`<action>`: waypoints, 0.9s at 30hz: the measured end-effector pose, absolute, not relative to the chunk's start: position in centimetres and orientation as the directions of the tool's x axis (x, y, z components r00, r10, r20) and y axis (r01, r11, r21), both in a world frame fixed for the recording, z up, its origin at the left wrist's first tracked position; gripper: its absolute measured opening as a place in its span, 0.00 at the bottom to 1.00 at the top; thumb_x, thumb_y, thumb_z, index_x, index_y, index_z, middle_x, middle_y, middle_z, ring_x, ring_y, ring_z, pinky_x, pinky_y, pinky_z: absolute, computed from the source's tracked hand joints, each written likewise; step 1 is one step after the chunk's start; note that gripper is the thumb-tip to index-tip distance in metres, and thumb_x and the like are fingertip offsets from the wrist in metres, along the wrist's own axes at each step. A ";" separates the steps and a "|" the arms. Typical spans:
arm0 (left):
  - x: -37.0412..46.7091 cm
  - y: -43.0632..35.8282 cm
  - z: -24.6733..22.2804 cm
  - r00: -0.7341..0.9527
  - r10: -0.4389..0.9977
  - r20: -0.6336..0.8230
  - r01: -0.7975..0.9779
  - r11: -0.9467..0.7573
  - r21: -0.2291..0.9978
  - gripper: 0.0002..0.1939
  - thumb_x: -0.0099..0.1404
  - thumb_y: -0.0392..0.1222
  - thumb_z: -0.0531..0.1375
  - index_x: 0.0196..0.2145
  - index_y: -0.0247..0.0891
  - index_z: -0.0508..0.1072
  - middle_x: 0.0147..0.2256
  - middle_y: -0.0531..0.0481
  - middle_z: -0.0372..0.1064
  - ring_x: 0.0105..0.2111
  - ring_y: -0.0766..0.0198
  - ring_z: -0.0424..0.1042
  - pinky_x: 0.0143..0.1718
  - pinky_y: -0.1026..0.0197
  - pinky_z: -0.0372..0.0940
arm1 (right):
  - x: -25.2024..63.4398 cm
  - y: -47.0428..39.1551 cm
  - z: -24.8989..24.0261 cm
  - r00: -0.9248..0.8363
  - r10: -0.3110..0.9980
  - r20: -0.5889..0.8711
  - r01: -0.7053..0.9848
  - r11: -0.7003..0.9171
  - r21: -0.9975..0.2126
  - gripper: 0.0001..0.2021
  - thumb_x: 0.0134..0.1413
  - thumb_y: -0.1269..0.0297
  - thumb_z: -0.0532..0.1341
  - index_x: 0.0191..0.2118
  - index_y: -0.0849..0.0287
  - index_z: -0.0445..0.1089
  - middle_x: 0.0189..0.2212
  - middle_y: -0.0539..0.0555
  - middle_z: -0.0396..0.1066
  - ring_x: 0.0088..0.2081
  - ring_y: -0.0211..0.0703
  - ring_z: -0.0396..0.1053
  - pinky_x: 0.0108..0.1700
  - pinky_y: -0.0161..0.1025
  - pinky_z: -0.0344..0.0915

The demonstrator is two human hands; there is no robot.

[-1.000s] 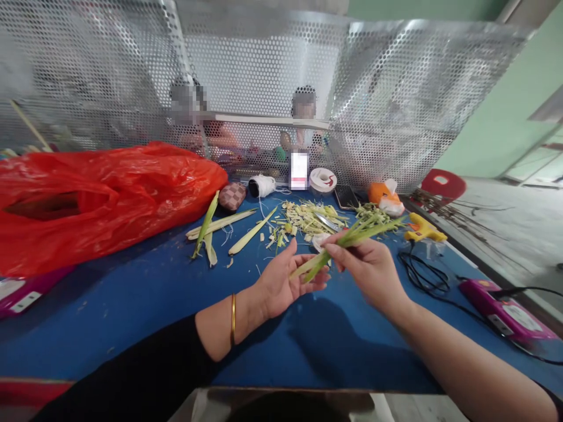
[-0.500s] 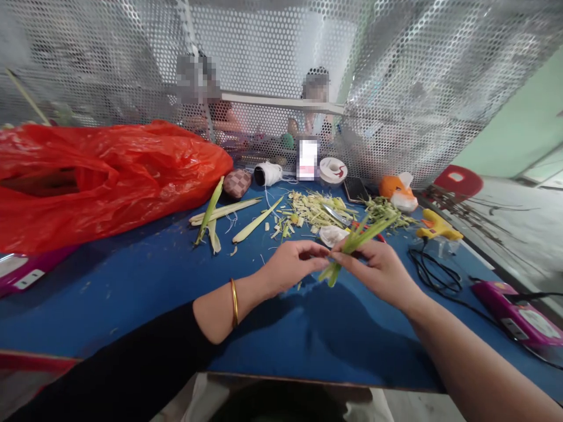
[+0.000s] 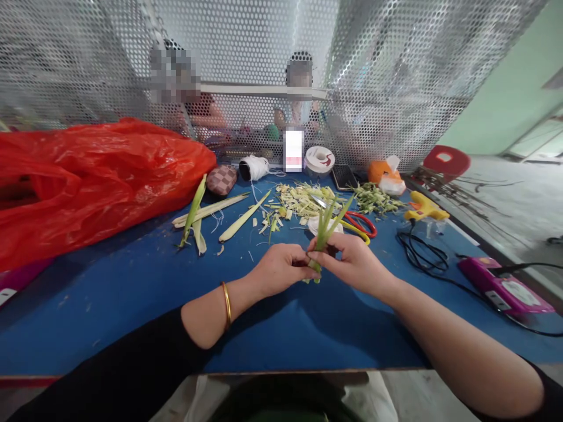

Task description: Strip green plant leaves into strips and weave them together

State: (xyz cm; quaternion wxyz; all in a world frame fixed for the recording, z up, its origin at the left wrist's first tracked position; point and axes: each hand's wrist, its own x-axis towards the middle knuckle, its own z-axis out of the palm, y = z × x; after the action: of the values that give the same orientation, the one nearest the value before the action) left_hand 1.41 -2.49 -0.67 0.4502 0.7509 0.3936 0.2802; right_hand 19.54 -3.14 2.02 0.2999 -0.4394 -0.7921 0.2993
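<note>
Where the blue table top (image 3: 132,319) stretched left of the fingers, the red plastic bag (image 3: 136,181) lay well apart from them; I judged that a wide leftward sweep of the forearm could have dragged it. Nearer, still left of and beyond the left fingers, lay the crossed husks (image 3: 196,214) and the single pale strip (image 3: 244,218), a sleeve's brush from being scattered. The left hand (image 3: 279,269) had its thumb and fingers closed on the lower end of the green bundle (image 3: 324,234), close against the right fingertips. The bundle stood nearly upright, its tips fanned above both sets of fingers. I considered two faults likeliest: splitting of the strips under too hard a pinch, and slipping of single strips, caused by uneven pressure or by one side letting go early. The right hand (image 3: 358,264) gripped the bundle slightly higher, thumb in front. Just beyond the fingers lay the chopped scraps (image 3: 292,202) and the scissors (image 3: 373,230); a forward reach could have put knuckles on the blades. Farther right of the right fingers, I noted the yellow glue gun (image 3: 424,208) and its black cord (image 3: 412,223), which a swinging right forearm could have snagged, pulling the gun over.
</note>
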 end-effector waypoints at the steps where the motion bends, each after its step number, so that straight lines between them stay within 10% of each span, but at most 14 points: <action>1: 1.4 -2.5 -0.6 0.533 0.844 0.063 0.352 -0.289 0.891 0.04 0.55 0.41 0.65 0.26 0.39 0.79 0.24 0.54 0.69 0.28 0.66 0.68 0.30 0.65 0.60 | 19.5 -3.1 2.0 -0.439 0.874 0.207 0.517 0.434 -0.738 0.05 0.55 0.65 0.59 0.34 0.59 0.71 0.24 0.50 0.69 0.26 0.38 0.63 0.28 0.35 0.59; 20: 1.3 -2.3 -0.5 0.497 0.866 0.056 0.600 -0.390 0.699 0.12 0.54 0.46 0.66 0.20 0.37 0.72 0.20 0.58 0.63 0.23 0.68 0.61 0.25 0.65 0.48 | 19.5 -2.8 1.4 -0.489 0.842 0.227 0.568 0.505 -0.650 0.08 0.53 0.65 0.59 0.26 0.60 0.67 0.20 0.48 0.63 0.24 0.37 0.59 0.26 0.35 0.55; 27: 1.2 -2.6 0.1 0.511 0.859 0.027 0.494 -0.319 0.809 0.10 0.51 0.46 0.67 0.24 0.37 0.75 0.21 0.57 0.65 0.24 0.68 0.62 0.25 0.66 0.52 | 19.2 -2.9 1.7 -0.476 0.857 0.198 0.466 0.436 -0.770 0.06 0.53 0.66 0.58 0.27 0.60 0.67 0.21 0.48 0.64 0.26 0.37 0.60 0.28 0.35 0.56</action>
State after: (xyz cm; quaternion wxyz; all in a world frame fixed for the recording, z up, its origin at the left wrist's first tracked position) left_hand 1.25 -2.64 0.13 0.3886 0.7774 0.4353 0.2348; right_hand 19.23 -2.94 1.65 0.2973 -0.4168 -0.7934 0.3291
